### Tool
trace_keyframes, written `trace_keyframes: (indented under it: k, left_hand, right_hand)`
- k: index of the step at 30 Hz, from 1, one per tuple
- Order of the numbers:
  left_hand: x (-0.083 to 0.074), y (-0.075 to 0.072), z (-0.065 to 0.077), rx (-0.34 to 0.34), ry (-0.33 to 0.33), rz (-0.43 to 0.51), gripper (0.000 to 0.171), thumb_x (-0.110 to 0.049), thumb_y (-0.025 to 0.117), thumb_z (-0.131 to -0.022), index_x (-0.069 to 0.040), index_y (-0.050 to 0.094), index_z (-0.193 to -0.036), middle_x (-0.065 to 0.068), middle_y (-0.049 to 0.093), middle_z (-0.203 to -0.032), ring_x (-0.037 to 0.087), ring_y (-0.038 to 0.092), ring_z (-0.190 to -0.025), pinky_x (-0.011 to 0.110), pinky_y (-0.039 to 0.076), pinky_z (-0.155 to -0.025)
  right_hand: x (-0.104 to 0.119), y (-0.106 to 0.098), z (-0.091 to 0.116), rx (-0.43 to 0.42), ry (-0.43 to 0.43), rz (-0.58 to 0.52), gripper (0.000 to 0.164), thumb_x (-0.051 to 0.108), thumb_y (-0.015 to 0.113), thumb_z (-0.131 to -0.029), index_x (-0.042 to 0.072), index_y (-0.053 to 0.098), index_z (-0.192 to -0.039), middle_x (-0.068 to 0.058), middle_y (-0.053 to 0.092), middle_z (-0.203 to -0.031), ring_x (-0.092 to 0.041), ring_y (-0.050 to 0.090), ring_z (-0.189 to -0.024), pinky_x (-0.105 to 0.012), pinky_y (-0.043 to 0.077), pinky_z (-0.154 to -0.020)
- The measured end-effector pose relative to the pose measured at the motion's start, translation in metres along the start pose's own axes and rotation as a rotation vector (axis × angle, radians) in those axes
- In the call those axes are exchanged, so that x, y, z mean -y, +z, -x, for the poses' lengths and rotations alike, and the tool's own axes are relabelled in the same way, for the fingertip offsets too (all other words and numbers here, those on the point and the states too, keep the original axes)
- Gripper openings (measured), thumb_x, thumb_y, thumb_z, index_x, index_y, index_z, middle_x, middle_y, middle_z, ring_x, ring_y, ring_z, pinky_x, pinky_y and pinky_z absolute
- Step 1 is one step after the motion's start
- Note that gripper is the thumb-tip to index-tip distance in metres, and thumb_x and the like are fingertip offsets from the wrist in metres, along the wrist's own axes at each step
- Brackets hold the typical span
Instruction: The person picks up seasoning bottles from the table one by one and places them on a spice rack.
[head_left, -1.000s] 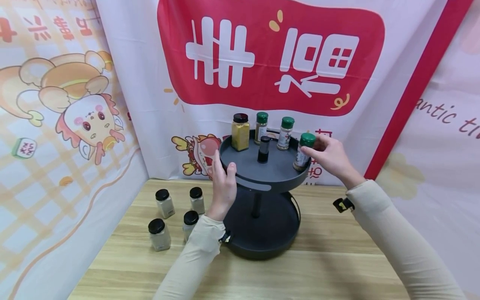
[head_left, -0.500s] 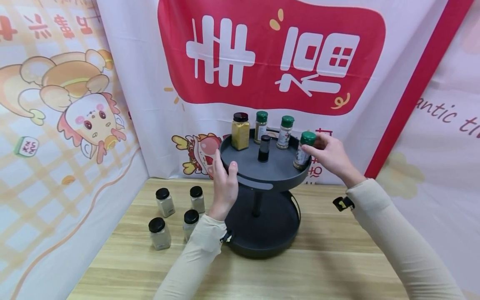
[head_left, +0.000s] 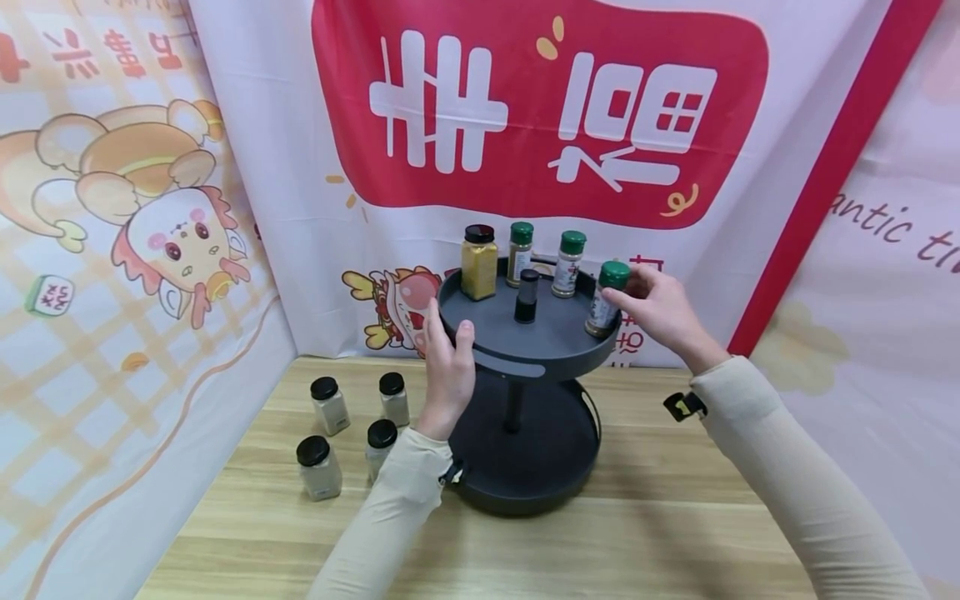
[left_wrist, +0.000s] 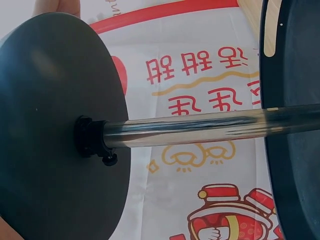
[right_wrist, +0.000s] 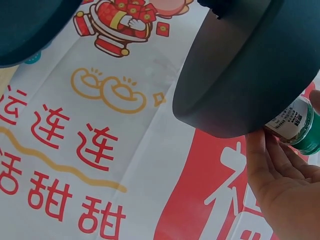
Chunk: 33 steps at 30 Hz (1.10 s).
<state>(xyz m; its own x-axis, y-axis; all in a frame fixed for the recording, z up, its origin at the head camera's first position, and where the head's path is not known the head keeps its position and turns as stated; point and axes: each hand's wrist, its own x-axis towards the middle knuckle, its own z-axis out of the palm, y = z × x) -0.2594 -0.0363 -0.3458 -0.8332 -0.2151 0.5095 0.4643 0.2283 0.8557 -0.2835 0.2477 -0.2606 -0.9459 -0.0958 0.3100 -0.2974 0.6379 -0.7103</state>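
My right hand (head_left: 663, 312) holds a green-capped spice jar (head_left: 602, 310) between thumb and fingers, at the right side of the upper tray of a dark two-tier rack (head_left: 555, 337). In the right wrist view, the jar's label (right_wrist: 290, 120) shows past the tray wall, fingers beside it. My left hand (head_left: 448, 375) lies against the left rim of that tray, fingers straight and thumb up. Also on the upper tray stand a yellow-filled jar with a black lid (head_left: 480, 267) and two more green-capped jars (head_left: 567, 265). A post (left_wrist: 190, 129) joins the tiers in the left wrist view.
Several black-lidded square jars (head_left: 321, 479) stand on the wooden table (head_left: 660, 517) left of the rack, one partly hidden by my left forearm. The lower tray (head_left: 540, 475) holds no jars. Printed cloths (head_left: 262, 150) hang close behind and at both sides.
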Motion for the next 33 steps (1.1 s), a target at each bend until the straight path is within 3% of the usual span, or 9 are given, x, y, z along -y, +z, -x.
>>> trace_keyframes:
  k: [11,18,24,33]
  left_hand:
    - [-0.003,-0.004,0.001,0.011,-0.011,0.019,0.069,-0.040,0.040,-0.098,-0.008,0.011,-0.152,0.009,0.013,-0.156,0.018,0.015,-0.140,0.041,0.016,-0.112]
    - [0.006,-0.016,0.001,0.052,-0.006,0.072,0.060,-0.038,0.029,-0.102,-0.010,0.012,-0.152,0.009,0.016,-0.154,0.019,0.020,-0.138,0.040,0.021,-0.111]
    - [0.019,-0.027,0.004,0.104,-0.019,0.060,0.056,-0.038,0.023,-0.104,-0.009,0.015,-0.151,0.007,0.022,-0.153,0.018,0.024,-0.137,0.039,0.022,-0.111]
    - [0.036,-0.040,0.015,0.216,-0.073,0.009,0.051,-0.036,0.021,-0.104,-0.009,0.031,-0.146,0.010,0.034,-0.147,0.025,0.030,-0.134,0.047,0.021,-0.110]
  right_hand:
    - [-0.003,-0.002,0.004,-0.017,-0.010,-0.051,0.066,0.044,0.066,-0.086,0.010,0.045,-0.138,-0.013,0.053,-0.124,-0.028,0.052,-0.106,-0.046,0.047,-0.088]
    - [-0.010,-0.004,0.011,-0.017,-0.029,-0.074,0.058,0.041,0.064,-0.088,0.012,0.047,-0.136,-0.011,0.053,-0.126,-0.025,0.051,-0.109,-0.041,0.046,-0.089]
    - [-0.030,-0.004,0.018,-0.025,-0.024,-0.100,0.055,0.043,0.059,-0.091,0.012,0.048,-0.135,-0.009,0.053,-0.125,-0.022,0.051,-0.107,-0.034,0.047,-0.088]
    - [-0.065,0.009,0.034,0.055,0.056,-0.120,0.051,0.040,0.054,-0.095,0.007,0.048,-0.134,-0.014,0.053,-0.125,-0.028,0.051,-0.110,-0.046,0.045,-0.091]
